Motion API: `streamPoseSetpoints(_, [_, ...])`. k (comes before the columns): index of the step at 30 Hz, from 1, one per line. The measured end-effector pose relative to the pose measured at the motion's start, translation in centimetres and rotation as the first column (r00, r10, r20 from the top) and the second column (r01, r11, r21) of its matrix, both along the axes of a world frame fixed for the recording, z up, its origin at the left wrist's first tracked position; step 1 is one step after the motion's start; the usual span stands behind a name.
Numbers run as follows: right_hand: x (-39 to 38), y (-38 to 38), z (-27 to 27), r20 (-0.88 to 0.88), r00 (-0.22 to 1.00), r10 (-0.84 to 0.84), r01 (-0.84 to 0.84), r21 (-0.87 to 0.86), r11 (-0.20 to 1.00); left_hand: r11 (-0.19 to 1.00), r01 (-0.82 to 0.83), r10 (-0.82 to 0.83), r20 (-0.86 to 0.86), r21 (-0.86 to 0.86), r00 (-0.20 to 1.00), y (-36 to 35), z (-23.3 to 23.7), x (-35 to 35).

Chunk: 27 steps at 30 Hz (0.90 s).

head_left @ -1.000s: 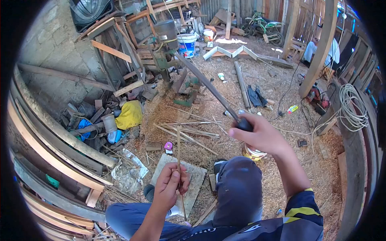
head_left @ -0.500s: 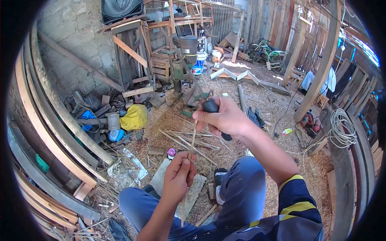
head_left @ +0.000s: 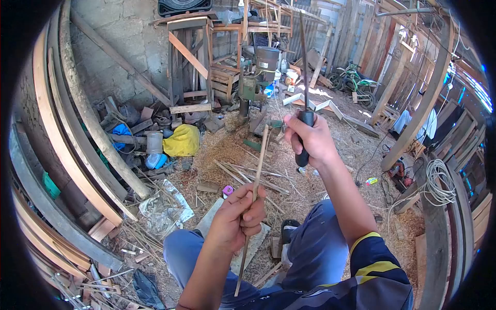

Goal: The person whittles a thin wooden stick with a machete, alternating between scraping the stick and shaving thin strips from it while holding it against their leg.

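A thin wooden stick [head_left: 261,160] stands nearly upright in front of me, with my left hand [head_left: 240,217] closed around its lower half. My right hand [head_left: 312,138] grips the black handle of a long, narrow-bladed tool [head_left: 305,62], whose dark blade points up and away. The stick's top end is just left of my right hand, apart from it. Below, on the shavings-covered ground, lie several loose sticks [head_left: 268,181] and a small pink-purple object [head_left: 227,190] beside my left hand.
Curved wooden planks [head_left: 77,150] lean at the left. A yellow cloth [head_left: 182,141] and rubble lie near the wall. Ahead are a green metal post [head_left: 249,89] and a green motorbike [head_left: 356,82]. At the right are a wooden post [head_left: 421,98], coiled rope [head_left: 439,181] and a seated person [head_left: 413,124].
My right hand has moved right and away from the stick, and the tool's blade now points upward in full view. The left hand has shifted slightly right, and the view has shifted.
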State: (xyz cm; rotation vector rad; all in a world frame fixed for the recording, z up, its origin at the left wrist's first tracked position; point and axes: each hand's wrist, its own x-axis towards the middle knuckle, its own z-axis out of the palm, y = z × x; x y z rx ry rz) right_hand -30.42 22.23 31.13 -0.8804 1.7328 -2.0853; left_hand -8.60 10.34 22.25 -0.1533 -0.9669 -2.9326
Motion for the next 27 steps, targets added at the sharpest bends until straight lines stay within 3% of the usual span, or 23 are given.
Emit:
streamPoseSetpoints(3, [0.3,0.8,-0.2,0.147,0.989,-0.006,0.007,-0.012,1.0,0.996,-0.083,0.083,-0.008,-0.038,0.997,0.3,0.1,-0.3])
streamPoseSetpoints(9, [1.5,0.6,-1.0,0.135,0.984,0.115,-0.124,0.068,0.99,0.911,-0.329,0.341,0.005,-0.249,0.94,1.7,0.2,-1.5])
streamPoseSetpoints(12, [2.3,0.4,-0.9,0.116,0.977,0.181,-0.192,0.087,0.978,0.866,-0.356,0.391,0.031,-0.351,0.92,2.1,0.1,-2.0])
streamPoseSetpoints(14, [2.5,0.4,-0.9,0.093,0.963,0.254,-0.261,0.074,0.963,0.843,-0.365,0.405,0.019,-0.395,0.914,2.4,-0.1,-2.5])
streamPoseSetpoints(18, [2.3,0.5,-1.1,0.059,0.969,0.24,-0.245,0.1,0.964,0.807,-0.384,0.414,-0.034,-0.448,0.91,2.8,-0.8,-3.6])
streamPoseSetpoints(21, [2.2,0.9,-0.9,0.075,0.98,0.186,-0.191,0.054,0.98,0.871,-0.369,0.392,0.006,-0.324,0.92,3.0,-1.0,-4.5])
streamPoseSetpoints(24, [1.3,1.5,-0.9,0.111,0.975,0.191,-0.191,-0.012,0.982,0.849,-0.365,0.38,-0.038,-0.383,0.924,3.1,-1.9,-5.5])
streamPoseSetpoints(27, [0.7,2.1,-0.8,0.107,0.982,0.153,-0.151,-0.033,0.988,0.749,-0.441,0.449,-0.111,-0.494,0.886,3.8,-2.2,-6.1])
